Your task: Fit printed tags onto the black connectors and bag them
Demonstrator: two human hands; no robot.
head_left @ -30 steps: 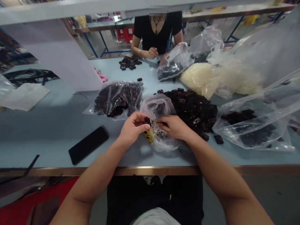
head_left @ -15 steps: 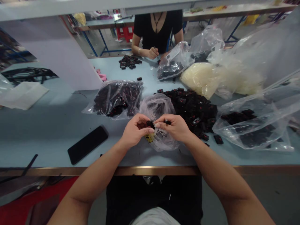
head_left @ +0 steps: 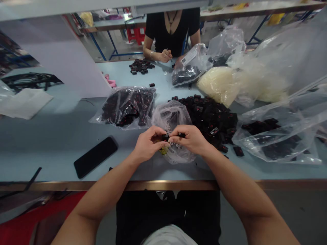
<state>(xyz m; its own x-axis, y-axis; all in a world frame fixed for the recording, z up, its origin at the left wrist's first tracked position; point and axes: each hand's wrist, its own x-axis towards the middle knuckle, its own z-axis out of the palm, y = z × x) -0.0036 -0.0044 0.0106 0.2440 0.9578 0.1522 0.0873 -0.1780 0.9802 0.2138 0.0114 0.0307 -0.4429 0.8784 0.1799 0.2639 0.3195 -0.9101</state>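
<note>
My left hand [head_left: 146,144] is closed, pinching a small black plastic part [head_left: 165,137] between thumb and fingers. My right hand [head_left: 190,137] is closed around a thin tool with a black end [head_left: 181,135]; its fingertips meet the part's right side and hide the tool's tip. Below both hands lies an open clear plastic bag [head_left: 182,156] with small pale, shiny pieces inside. Just right of the bag spreads a heap of similar black parts [head_left: 211,117], some with red marks.
A filled bag of black parts [head_left: 127,107] lies behind my left hand, and a phone [head_left: 95,157] to its left. At right is another clear bag [head_left: 278,143] with black parts. Across the table a co-worker [head_left: 172,32] handles a small piece near a smaller pile [head_left: 141,66].
The black part has turned in my left fingers. My right fingertips have closed in against it, covering the metal tip that showed before.
</note>
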